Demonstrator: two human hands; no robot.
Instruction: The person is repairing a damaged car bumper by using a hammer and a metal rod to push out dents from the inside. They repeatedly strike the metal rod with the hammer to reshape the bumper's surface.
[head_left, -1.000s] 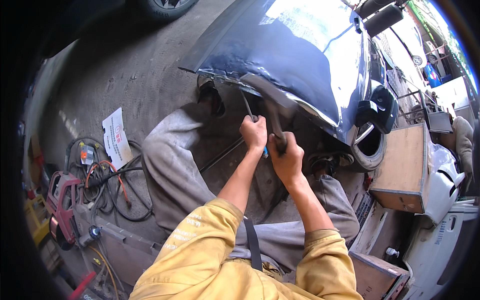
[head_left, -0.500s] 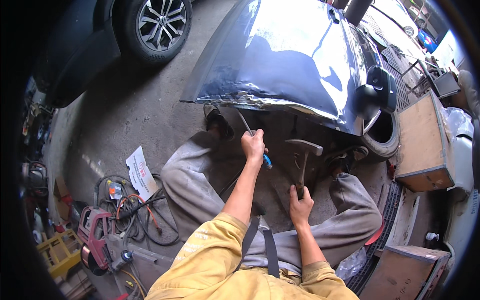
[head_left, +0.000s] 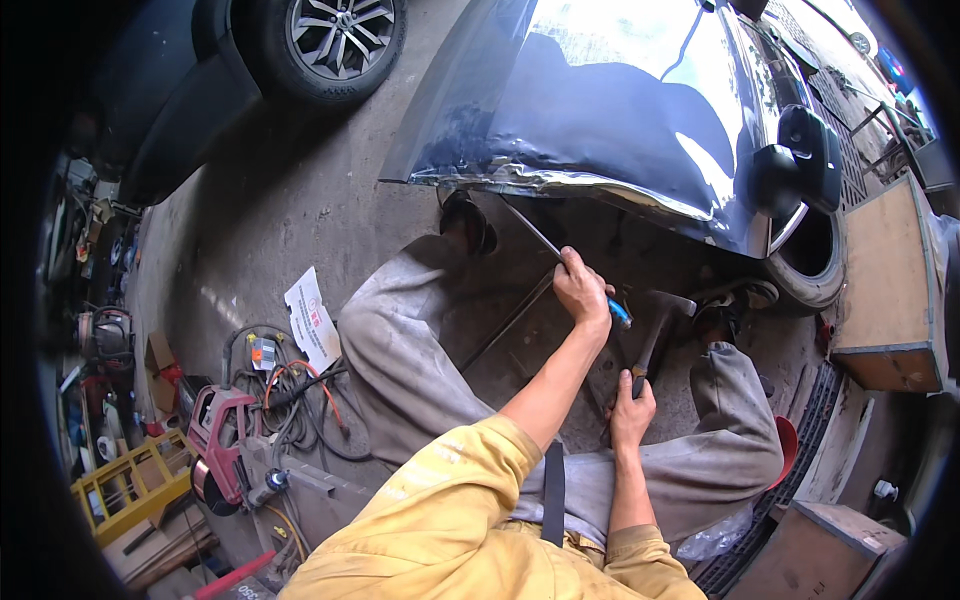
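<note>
My left hand (head_left: 583, 288) is closed round a long screwdriver (head_left: 532, 228) with a blue handle end. Its metal shaft slants up to the left, and the tip meets the crumpled lower edge of a glossy dark blue car panel (head_left: 600, 130). Whether the tip sits under or against that edge I cannot tell. Lower and to the right, my right hand (head_left: 632, 408) grips a hammer (head_left: 655, 338) by its handle. The hammer's head is raised, apart from both the panel and the screwdriver.
Behind my left leg lie a white printed sheet (head_left: 313, 322), coiled cables (head_left: 300, 415) and a pink-red machine (head_left: 222, 430). A yellow frame (head_left: 130, 485) is farther left. Wooden boxes (head_left: 885, 290) stand at the right, beside a tyre (head_left: 812, 255). Another car's wheel (head_left: 340, 40) is far left.
The view has shifted, so the panel sits higher and farther right. My left hand has swung right, slanting the screwdriver more. The hammer has turned, its head now tilted to the right.
</note>
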